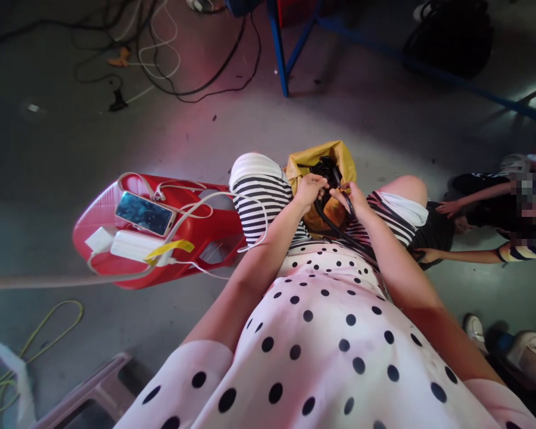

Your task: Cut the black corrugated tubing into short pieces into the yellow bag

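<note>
Between my knees sits a yellow bag [315,156], its top open, with a tangle of black parts [325,170] inside. Over its mouth, my left hand [310,190] is closed in a pinch; whatever lies between the fingertips is too small to name. My right hand [356,201] is closed beside it around a black looped piece [351,207], perhaps a handle or a bent cable. The fingertips of both hands almost meet. A dark strap or cable [333,229] runs down from the bag across my lap.
On a red stool [192,229] at left lie a phone [145,213], a white power strip [136,245] and a charger [100,240]. Cables [178,89] cover the floor beyond. A blue table leg [279,53] stands ahead. Another person's hands [451,207] are at right.
</note>
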A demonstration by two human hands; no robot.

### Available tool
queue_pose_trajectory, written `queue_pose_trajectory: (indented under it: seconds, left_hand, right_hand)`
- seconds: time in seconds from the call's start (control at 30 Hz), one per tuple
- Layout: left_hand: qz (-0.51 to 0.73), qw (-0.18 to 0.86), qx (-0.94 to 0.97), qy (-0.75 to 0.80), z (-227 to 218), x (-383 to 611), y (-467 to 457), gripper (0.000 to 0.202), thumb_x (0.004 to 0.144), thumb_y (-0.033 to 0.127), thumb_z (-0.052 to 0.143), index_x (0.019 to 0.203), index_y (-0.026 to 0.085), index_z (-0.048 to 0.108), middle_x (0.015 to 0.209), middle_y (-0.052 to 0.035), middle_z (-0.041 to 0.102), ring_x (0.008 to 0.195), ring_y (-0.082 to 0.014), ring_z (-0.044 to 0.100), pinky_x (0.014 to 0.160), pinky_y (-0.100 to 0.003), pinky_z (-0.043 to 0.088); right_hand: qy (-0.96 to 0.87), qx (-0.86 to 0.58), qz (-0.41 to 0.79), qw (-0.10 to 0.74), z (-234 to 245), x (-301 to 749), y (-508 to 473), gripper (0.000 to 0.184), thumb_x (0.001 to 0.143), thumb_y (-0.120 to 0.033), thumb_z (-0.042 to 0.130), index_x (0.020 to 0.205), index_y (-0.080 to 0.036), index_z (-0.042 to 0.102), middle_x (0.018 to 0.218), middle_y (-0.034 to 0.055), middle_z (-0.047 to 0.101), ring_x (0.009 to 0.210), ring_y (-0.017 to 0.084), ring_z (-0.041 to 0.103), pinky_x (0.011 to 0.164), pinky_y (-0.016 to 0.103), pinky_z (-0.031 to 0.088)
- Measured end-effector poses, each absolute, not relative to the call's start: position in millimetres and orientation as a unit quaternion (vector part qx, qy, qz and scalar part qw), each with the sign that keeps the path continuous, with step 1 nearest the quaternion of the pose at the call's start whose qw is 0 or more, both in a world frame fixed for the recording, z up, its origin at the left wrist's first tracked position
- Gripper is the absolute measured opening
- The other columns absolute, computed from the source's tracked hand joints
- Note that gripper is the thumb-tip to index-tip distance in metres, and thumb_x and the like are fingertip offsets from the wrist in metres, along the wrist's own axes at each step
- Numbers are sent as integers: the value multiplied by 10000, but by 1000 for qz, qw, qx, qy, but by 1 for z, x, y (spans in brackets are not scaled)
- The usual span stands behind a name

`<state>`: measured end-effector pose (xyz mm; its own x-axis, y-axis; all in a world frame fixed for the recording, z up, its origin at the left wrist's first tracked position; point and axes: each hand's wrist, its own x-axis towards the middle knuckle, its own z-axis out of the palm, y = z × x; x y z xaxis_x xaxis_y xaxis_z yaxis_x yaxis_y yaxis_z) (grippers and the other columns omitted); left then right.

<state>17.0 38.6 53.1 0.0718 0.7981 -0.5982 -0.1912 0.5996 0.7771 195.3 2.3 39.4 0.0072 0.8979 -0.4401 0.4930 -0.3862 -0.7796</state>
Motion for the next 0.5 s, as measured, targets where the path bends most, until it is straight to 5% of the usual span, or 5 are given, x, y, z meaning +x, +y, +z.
queue_pose_trajectory:
  seconds: [0.13,0.23,0.37,0.5]
  left_hand:
    - [464,659,134,576,46,4,51,290,1043,89,720,809,180,574,709,38,680,491,-45,497,509,-202,384]
    - [521,653,64,545,54,5,52,238,1043,129,746,852,175,610,725,37,686,516,-41,507,524,-182,410]
    - [525,679,70,508,82,26,33,208,1125,235,675,926,184,649,781,12,713,594,-72,593,587,-197,496]
    - [513,701,196,456,112,30,11,247,1115,313,732,917,190,651,748,34,630,591,-65,540,579,-187,461]
  right_hand:
    - [-436,-646,590,212,66,204,-38,821,592,-691,1040,1091,-290,527,808,-35,679,671,219,671,604,374,575]
    - [-420,-633,613,215,85,199,-69,766,609,-609,1051,1063,-300,517,740,-61,647,552,202,622,501,344,516]
    - [-408,-656,542,331,89,179,-83,691,670,-598,1010,1027,-300,500,752,-68,609,578,168,581,501,310,477]
    - [-388,-640,559,357,93,168,-78,714,709,-685,977,1068,-311,486,823,-32,672,634,203,637,555,360,552]
